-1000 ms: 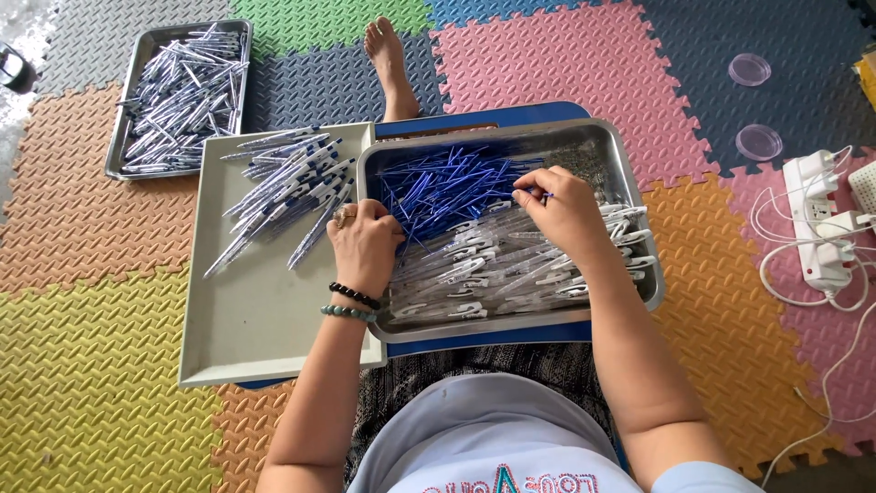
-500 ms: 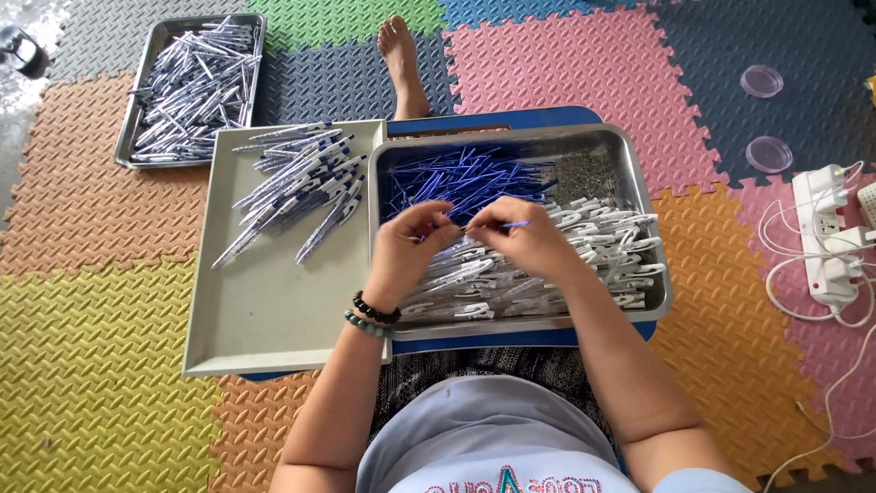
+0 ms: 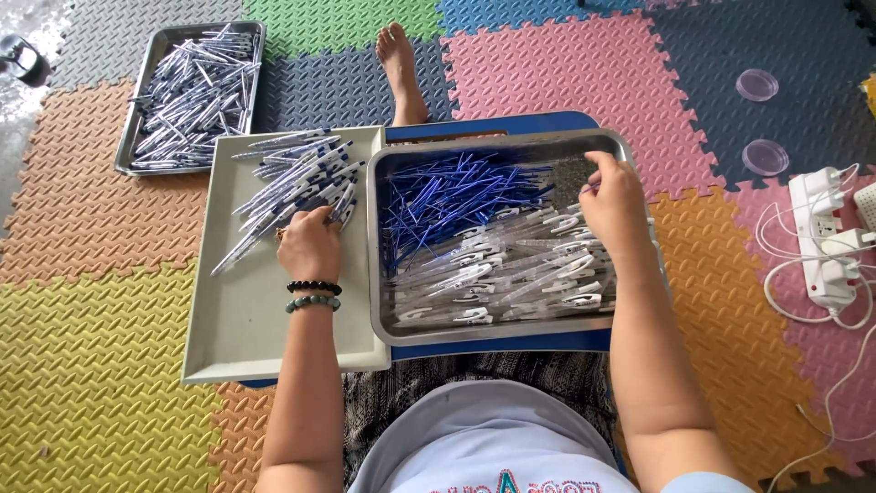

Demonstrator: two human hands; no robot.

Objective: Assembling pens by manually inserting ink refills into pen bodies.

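Since the earlier frame, both hands have parted: the left hand (image 3: 310, 245) has gone from the steel tray (image 3: 379, 274) to the beige tray (image 3: 246, 338), and the right hand (image 3: 616, 196) has shifted to the steel tray's far right corner. Left fingers (image 3: 321, 215) are curled, knuckles up, on the near edge of the heap of assembled pens (image 3: 292, 187); whether they grip a pen cannot be told. Right fingers (image 3: 598, 164) are bent down over a patch of small dark parts (image 3: 570, 173); grip not discernible. Blue refills (image 3: 456, 192) lie between the two hands, just left of the right fingers. Clear pen barrels (image 3: 511, 274) lie under and nearer than the right palm. Both trays rest on a blue desk (image 3: 493, 126). A second steel tray of pens (image 3: 192, 91) sits on the foam floor mat (image 3: 91, 365), well beyond the left fingers.
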